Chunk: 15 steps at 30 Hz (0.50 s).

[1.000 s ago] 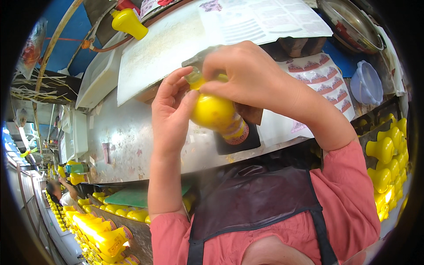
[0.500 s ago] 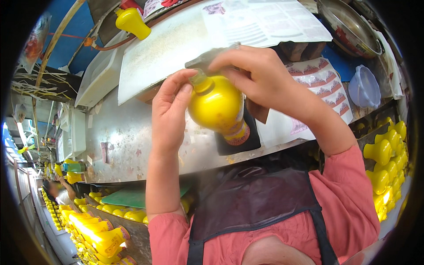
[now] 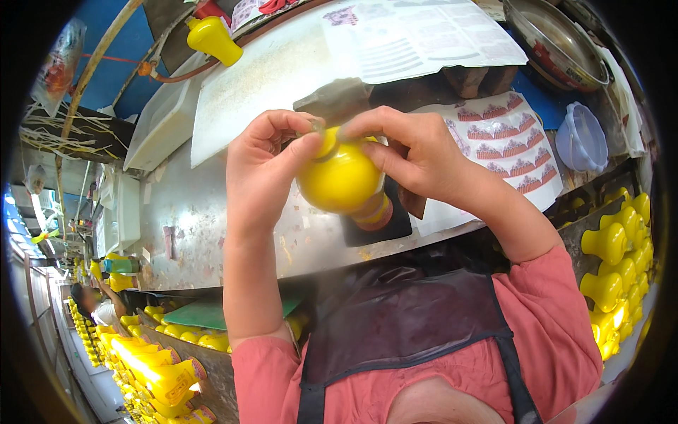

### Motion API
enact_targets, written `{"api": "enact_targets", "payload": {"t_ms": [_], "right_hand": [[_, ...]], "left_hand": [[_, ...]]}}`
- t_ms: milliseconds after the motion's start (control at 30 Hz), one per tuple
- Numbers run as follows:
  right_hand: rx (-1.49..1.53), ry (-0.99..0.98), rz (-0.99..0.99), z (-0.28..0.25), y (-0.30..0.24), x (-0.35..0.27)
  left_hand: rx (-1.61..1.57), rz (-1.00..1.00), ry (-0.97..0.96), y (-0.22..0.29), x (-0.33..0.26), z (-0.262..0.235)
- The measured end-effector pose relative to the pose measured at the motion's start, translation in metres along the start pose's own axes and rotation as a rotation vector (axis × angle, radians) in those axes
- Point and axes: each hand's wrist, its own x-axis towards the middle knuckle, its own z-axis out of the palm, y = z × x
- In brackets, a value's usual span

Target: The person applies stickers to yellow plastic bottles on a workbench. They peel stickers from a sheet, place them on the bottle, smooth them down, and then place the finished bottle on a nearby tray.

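Right of the fingers (image 3: pixel 378 122) stands a round pale-blue plastic tub (image 3: pixel 583 140); ahead and right, a wide round metal pan (image 3: pixel 556 37).

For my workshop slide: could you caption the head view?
Left hand and right hand at the top of a yellow vase, a printed sheet lying nearby.

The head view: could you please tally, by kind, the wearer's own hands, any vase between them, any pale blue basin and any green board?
Left hand and right hand: 2
Yellow vase between them: 1
Pale blue basin: 1
Green board: 1
Total: 5
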Motion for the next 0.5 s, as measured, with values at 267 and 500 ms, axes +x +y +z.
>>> {"api": "enact_targets", "payload": {"t_ms": [267,500], "right_hand": [[-0.238,-0.092,-0.219,0.005,-0.019,-0.015],[-0.068,-0.008,-0.095,-0.004,-0.016,-0.020]], "left_hand": [[0.200,-0.030,0.035,0.004,-0.004,0.010],[0.001,0.022,-0.007,0.005,-0.018,0.009]]}}
